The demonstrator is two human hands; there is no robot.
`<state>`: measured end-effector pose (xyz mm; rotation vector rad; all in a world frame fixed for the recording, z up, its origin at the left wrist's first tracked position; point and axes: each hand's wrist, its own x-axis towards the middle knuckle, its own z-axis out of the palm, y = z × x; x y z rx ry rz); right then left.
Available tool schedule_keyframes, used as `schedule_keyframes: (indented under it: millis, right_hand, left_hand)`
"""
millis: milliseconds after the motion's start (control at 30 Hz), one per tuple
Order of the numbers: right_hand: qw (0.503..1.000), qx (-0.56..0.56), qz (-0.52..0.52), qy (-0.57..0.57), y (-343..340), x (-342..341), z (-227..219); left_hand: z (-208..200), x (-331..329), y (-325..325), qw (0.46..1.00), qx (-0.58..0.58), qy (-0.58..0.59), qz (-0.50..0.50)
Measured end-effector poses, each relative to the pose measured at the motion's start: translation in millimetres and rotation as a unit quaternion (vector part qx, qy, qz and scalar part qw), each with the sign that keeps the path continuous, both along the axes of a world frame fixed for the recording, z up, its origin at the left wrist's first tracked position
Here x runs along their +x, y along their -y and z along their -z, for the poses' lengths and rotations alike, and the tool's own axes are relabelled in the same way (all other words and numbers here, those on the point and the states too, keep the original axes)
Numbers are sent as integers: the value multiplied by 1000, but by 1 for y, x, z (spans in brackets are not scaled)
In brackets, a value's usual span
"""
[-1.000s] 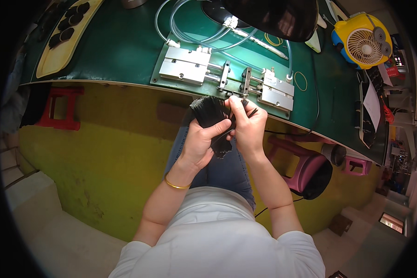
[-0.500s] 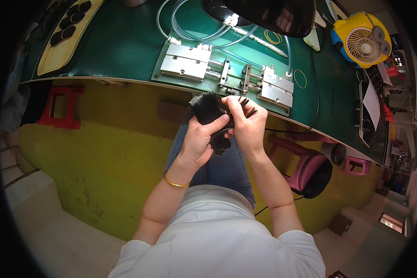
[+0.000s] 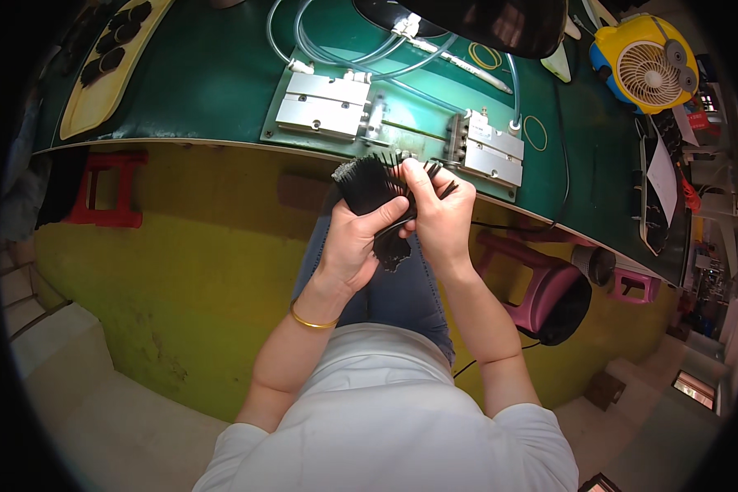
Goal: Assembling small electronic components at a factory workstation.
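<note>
A thick bundle of thin black strips [image 3: 367, 184] is clasped in my left hand [image 3: 353, 246], its thumb pressed across the bundle. The upper ends fan out, and the lower ends stick out beneath the palm. My right hand [image 3: 444, 217] pinches some strips at the bundle's right side, and several dark ends poke out between its fingers. What kind of strips they are, I cannot tell. Just beyond my hands, on the table edge, is a fixture with a left silver pneumatic cylinder [image 3: 321, 105] and a right silver pneumatic cylinder [image 3: 492, 153], a gap between them.
A green table [image 3: 197, 82] spans the far side. On it are a cream tray [image 3: 86, 115] with dark bundles, clear air hoses [image 3: 303, 37], a black lamp head [image 3: 500, 25] and a yellow fan [image 3: 644, 66]. Below stand a red stool [image 3: 107, 189] and a pink stool [image 3: 529, 287].
The fixture's two end plates have drawn apart, back toward their cylinders. The bundle's top ends are more fanned out. Both hands keep their grip, almost in the same place.
</note>
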<state>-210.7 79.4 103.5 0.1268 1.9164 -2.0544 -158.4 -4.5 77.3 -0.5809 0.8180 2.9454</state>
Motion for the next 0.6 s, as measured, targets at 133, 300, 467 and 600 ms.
schedule_keyframes:
  millis: [133,300,467,600]
  right_hand:
    - [1000,-1,3,5,0,-1,1]
    - [1000,-2,9,-9,-1,1,3]
    - [999,12,-20,-40,-2,5,0]
    - [999,12,-9,-32,0,5,1]
  left_hand:
    - [0,0,0,1000,1,0,3]
    - [2,0,1,1000,6,-5,10]
    - [-2,3,2,1000,22,-12,11]
    - [2,4,1,1000,6,2,5]
